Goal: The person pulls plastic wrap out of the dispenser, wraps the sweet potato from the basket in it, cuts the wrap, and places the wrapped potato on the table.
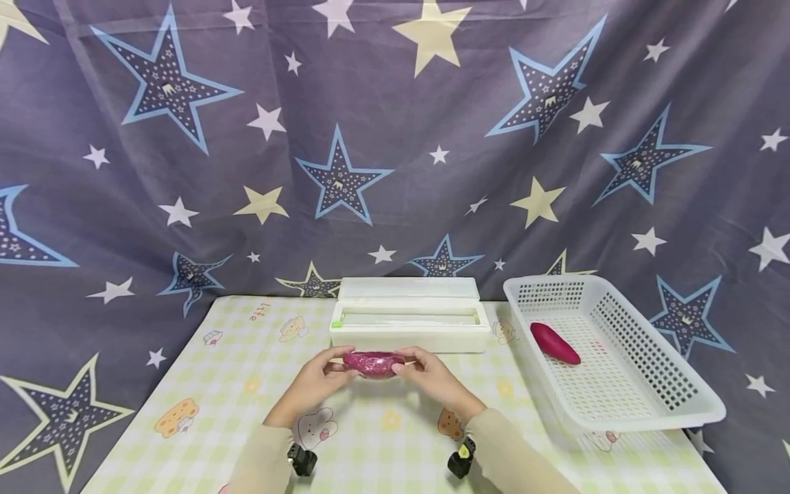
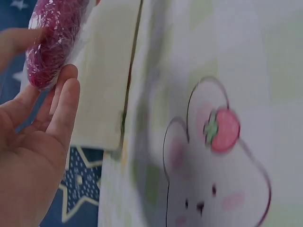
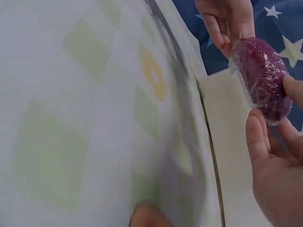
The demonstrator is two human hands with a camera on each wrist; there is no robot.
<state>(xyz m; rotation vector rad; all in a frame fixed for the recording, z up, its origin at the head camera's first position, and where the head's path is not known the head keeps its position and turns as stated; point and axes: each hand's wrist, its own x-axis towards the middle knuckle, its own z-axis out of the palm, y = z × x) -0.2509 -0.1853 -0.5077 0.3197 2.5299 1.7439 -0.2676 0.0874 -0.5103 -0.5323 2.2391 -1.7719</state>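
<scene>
A purple sweet potato (image 1: 373, 364) wrapped in clear plastic film is held up between both hands, in front of a white box. My left hand (image 1: 316, 381) grips its left end, thumb on the near face and fingers behind and below. At the other end my right hand (image 1: 437, 379) pinches it in the same way. In the left wrist view the film on the sweet potato (image 2: 53, 40) looks crinkled and shiny. The right wrist view shows the wrapped sweet potato (image 3: 262, 78) with fingers at both ends.
Behind the hands stands the long white cling film box (image 1: 410, 340), its lid (image 1: 409, 287) raised. A white perforated basket (image 1: 642, 416) at the right contains an unwrapped purple sweet potato (image 1: 555, 344). A checked cloth (image 1: 247, 384) covers the table; a star-patterned curtain (image 1: 395, 226) hangs behind.
</scene>
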